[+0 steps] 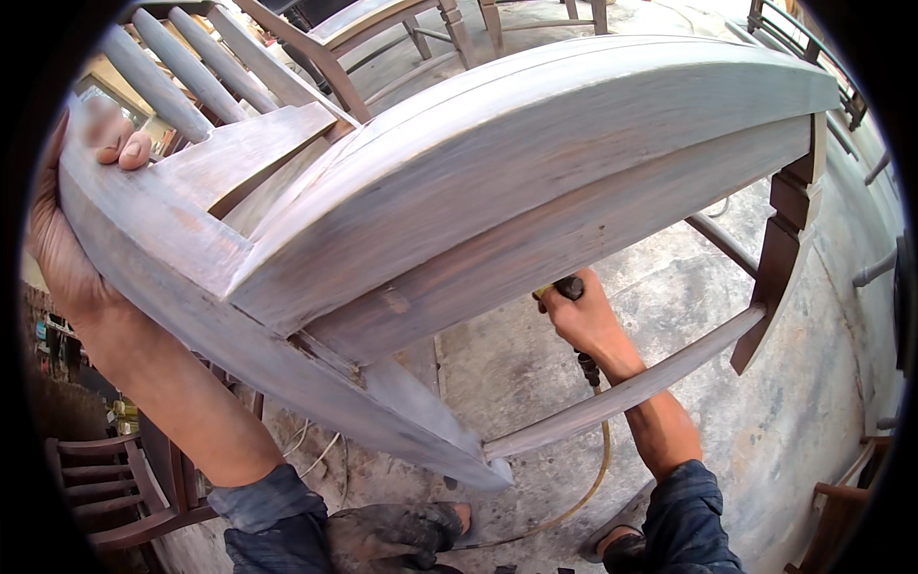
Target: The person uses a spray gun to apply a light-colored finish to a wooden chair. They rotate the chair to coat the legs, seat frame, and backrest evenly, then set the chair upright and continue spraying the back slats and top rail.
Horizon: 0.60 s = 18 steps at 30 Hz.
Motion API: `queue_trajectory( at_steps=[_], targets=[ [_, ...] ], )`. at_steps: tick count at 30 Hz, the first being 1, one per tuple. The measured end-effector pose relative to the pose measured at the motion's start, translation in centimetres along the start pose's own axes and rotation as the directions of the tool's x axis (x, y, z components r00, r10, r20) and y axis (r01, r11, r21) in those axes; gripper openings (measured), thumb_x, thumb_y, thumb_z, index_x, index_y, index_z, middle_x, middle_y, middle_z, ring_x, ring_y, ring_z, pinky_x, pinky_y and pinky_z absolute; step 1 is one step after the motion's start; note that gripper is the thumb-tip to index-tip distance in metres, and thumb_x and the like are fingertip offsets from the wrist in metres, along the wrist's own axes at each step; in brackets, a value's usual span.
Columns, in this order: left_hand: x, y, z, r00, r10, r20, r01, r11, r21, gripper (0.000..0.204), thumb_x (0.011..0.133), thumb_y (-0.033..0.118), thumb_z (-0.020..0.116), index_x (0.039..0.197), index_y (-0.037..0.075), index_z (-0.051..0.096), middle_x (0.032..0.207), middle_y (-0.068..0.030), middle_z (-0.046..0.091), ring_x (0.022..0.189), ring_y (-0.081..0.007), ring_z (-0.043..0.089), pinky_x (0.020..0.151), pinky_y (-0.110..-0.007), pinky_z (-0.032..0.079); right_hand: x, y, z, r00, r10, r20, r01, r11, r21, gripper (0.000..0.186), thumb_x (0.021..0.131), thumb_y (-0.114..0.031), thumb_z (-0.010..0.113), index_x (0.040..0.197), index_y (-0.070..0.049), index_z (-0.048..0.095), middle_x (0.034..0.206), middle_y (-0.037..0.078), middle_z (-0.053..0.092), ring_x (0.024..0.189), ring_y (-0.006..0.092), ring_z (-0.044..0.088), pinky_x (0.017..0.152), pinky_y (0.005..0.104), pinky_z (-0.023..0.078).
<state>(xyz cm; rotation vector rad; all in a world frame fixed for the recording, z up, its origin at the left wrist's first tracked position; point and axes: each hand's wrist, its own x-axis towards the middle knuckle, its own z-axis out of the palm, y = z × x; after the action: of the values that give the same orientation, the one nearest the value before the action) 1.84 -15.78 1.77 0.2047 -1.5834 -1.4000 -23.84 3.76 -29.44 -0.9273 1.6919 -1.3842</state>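
A pale grey wooden chair [564,182] is filling most of the view, leaning at a steep slant above a stained concrete floor [784,411], with its curved seat edge stretching toward the upper right. The left hand [65,234] is gripping the chair's back post at the far left, its palm pressing against the outer side and its fingertips curling over the face, near the slats [182,62]. The right hand [583,320] is reaching below the seat and closing around a small yellow and black tool [571,287], which it is partly covering. From the tool's lower end a yellowish hose [604,450] is hanging and curving down to the floor. The right forearm is passing behind the chair's lower crossbar [626,390]. Both dark sleeves [684,507] are sitting rolled up on the forearms. At least 2 brown chairs [378,27] are standing beyond the seat, and 1 dark chair [148,478] is resting at the lower left.
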Motion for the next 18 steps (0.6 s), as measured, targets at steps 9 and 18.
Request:
queue_trajectory(
  at_steps=[9, 18],
  targets=[
    [-0.1, 0.0, -0.1, 1.0, 0.007, 0.015, -0.006, 1.0, -0.004, 0.032, 0.102, 0.019, 0.06, 0.119, -0.004, 0.046, 0.091, -0.0077, 0.044, 0.081, -0.0156, 0.047, 0.076, -0.029, 0.047, -0.4, -1.7, 1.2, 0.992, 0.098, 0.075, -0.105, 0.989, 0.105, 0.035, 0.091, -0.008, 0.058, 0.125, -0.004, 0.059, 0.075, 0.003, 0.061, 0.065, 0.0114, 0.054, 0.06, 0.0301, 0.044],
    [0.3, 0.5, -1.9, 0.994, 0.033, 0.1, -0.04, 0.997, 0.066, 0.047, 0.108, 0.029, 0.046, 0.133, -0.01, 0.038, 0.1, -0.0097, 0.041, 0.089, -0.0177, 0.043, 0.083, -0.03, 0.043, 1.0, 0.3, -4.6, 0.979, 0.006, -0.203, 0.038, 0.977, 0.21, 0.008, 0.095, -0.006, 0.054, 0.1, -0.002, 0.059, 0.072, 0.006, 0.06, 0.041, 0.0079, 0.043, 0.036, 0.0258, 0.032]
  ],
)
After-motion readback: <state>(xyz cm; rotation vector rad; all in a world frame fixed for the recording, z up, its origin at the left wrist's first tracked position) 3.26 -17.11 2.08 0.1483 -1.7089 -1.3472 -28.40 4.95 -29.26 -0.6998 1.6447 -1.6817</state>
